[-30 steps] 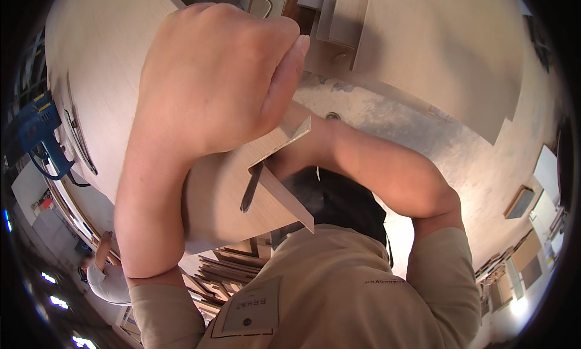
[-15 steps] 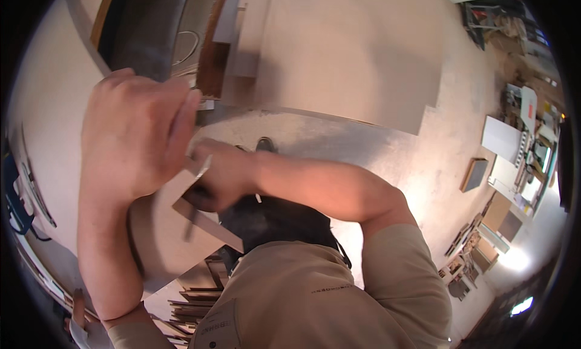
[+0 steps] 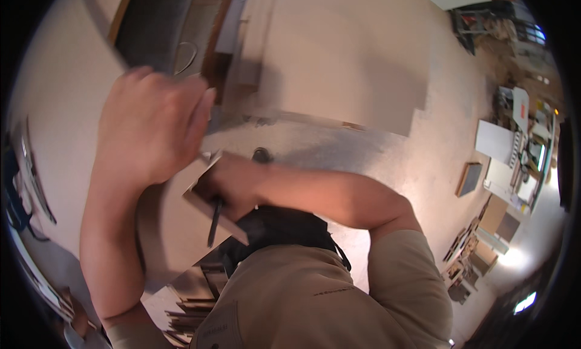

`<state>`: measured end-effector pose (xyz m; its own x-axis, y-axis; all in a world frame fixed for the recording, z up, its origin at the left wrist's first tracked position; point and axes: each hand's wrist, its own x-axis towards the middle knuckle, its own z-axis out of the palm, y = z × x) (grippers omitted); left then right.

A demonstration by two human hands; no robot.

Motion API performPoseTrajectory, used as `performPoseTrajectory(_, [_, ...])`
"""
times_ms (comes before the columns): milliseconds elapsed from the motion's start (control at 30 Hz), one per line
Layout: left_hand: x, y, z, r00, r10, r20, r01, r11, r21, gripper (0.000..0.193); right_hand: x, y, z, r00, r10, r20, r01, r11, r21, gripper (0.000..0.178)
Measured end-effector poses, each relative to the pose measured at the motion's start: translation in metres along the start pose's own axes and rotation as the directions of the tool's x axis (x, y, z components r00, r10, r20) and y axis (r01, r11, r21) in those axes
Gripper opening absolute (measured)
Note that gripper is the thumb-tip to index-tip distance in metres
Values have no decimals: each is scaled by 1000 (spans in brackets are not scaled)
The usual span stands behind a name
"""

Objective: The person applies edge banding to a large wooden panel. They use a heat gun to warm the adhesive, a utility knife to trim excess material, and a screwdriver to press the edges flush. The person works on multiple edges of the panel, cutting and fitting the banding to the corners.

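Note:
My left hand (image 3: 154, 125) is raised over a pale board (image 3: 175, 231), its back turned up and its fingers curled in; whatever they hold is hidden. Just right of it and lower, close to my waist, my right hand (image 3: 233, 182) is closed at the board's edge. A thin dark stick-like tool (image 3: 215, 223) pokes out below the right fingers, its upper part covered by the hand. The board's near edge (image 3: 227, 222) runs as a narrow light strip beneath that hand toward my body.
A large pale panel (image 3: 345, 52) lies ahead. Stacked wood strips (image 3: 196, 306) are beside me at lower left. On the right stand a dark-faced block (image 3: 469, 179), a white panel (image 3: 497, 140) and benches with offcuts. Part of another person (image 3: 82, 325) shows at the lower left rim.
Both hands have shifted slightly to the right in the picture, as has the board's edge. The dark tool under my right hand now shows more clearly and stands more upright.

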<state>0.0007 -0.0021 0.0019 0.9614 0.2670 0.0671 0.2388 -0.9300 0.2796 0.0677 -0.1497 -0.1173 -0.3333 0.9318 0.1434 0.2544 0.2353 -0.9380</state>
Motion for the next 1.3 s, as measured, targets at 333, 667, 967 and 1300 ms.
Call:
performPoseTrajectory(333, [5, 14, 0, 996, -47, 78, 47, 999, 8, 22, -15, -6, -5, 975, 223, 0, -214, 936, 280, 15])
performPoseTrajectory(667, [5, 7, 3, 986, -117, 116, 116, 993, 16, 24, -34, 12, 9, 992, -93, -86, 98, 993, 58, 19])
performPoseTrajectory(967, [7, 3, 5, 983, -133, 129, 128, 991, 47, 21, -9, 2, -8, 983, -23, -184, 39, 996, 82, 20])
performPoseTrajectory(1300, [7, 3, 8, 985, -122, 125, 120, 992, 27, 25, -16, 4, 0, 969, -52, -240, 77, 993, 95, 20])
